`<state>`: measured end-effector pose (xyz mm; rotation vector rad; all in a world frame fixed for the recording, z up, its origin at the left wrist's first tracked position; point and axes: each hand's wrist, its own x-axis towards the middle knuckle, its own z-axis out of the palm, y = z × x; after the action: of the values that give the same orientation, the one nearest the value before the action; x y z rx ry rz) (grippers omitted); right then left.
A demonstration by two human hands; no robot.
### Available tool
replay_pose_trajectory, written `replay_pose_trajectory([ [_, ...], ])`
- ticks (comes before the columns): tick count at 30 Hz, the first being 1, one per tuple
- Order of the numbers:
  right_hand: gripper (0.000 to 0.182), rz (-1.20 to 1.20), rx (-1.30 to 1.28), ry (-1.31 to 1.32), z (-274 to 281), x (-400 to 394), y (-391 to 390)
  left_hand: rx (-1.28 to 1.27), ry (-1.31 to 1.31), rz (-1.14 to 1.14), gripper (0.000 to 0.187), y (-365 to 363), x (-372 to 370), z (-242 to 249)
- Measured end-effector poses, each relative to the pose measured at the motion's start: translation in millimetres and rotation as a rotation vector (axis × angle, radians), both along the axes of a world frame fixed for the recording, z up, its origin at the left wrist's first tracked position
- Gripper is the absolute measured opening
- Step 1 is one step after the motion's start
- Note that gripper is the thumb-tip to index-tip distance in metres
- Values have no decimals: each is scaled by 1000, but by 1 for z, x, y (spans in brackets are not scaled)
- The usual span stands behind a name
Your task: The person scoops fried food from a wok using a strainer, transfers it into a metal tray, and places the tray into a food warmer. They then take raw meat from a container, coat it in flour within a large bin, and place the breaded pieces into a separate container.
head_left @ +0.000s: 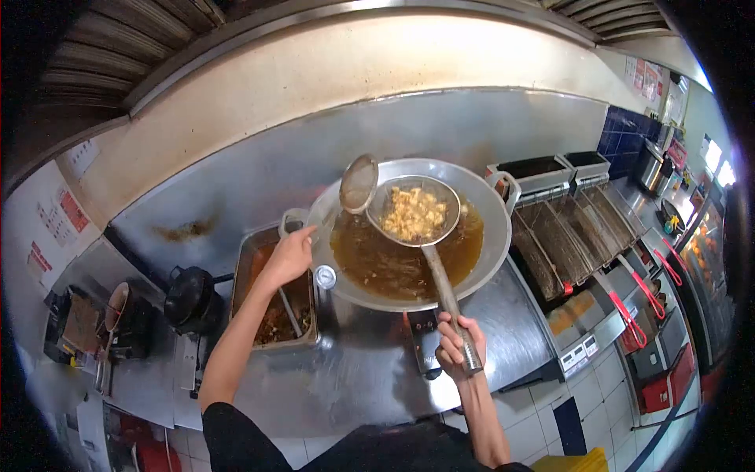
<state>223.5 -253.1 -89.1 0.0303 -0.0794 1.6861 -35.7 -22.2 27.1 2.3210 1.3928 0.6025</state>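
Note:
My right hand (pixel 460 342) is wrapped round the long metal handle of a round strainer (pixel 447 287). The strainer's basket holds fried, golden pieces (pixel 414 214) over a large wok (pixel 494 259) of brown oil (pixel 377 271). Near the wok's left handle is my left hand (pixel 292 256), fingers partly stretched out, with nothing visible in them. A smaller mesh strainer (pixel 359 185) stands tilted at the wok's back left edge, touching or close to the larger basket. Just right of my left hand, a round dial thermometer (pixel 325 276) sits at the rim.
On the left, a rectangular metal tray (pixel 309 340) holds food bits and a utensil, beside a black pot (pixel 190 299). Fryer baskets (pixel 578 232) with red-coated handles stand to the right. A steel counter edge runs in front of me.

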Motion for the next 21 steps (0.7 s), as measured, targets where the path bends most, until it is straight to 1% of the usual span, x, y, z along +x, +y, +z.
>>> replay_pose_trajectory([
  [2, 23, 12, 25, 22, 4, -5, -8, -3, 18, 26, 36, 0, -6, 4],
  [4, 23, 13, 34, 38, 4, -2, 3, -29, 52, 66, 36, -2, -8, 2],
  [5, 23, 11, 35, 66, 1, -6, 1, -62, 9, 67, 36, 2, -9, -1],
  [6, 22, -7, -48, -4, 2, -11, -4, -64, 17, 55, 36, -2, -9, -1],
  [8, 23, 11, -18, -30, 9, -18, -16, -13, 64, 77, 36, -8, -3, 6],
  [9, 22, 13, -20, -1, 14, -18, -23, 135, 141, 40, 37, -5, -4, 4],
  [12, 22, 25, 2, 261, 20, -12, -30, 124, 108, 42, 37, 6, 1, 4],
  [13, 22, 15, 1, 265, 20, -10, -31, 193, 109, 17, 37, 15, -1, -4],
  [15, 22, 27, 33, 444, 22, -5, -32, 179, 100, 14, 37, 21, 2, -7],
  [17, 22, 4, 27, 486, 25, 1, -32, 162, 94, 17, 37, 20, 7, -8],
  [18, 21, -9, 20, 527, 25, 2, -33, 104, 46, 28, 37, 17, 9, -6],
  [19, 21, -12, 21, 528, 25, 2, -36, 48, -4, 42, 36, 14, 11, -3],
  [21, 22, -44, 14, 470, 26, 3, -36, 47, -1, 50, 36, 10, 13, 2],
])
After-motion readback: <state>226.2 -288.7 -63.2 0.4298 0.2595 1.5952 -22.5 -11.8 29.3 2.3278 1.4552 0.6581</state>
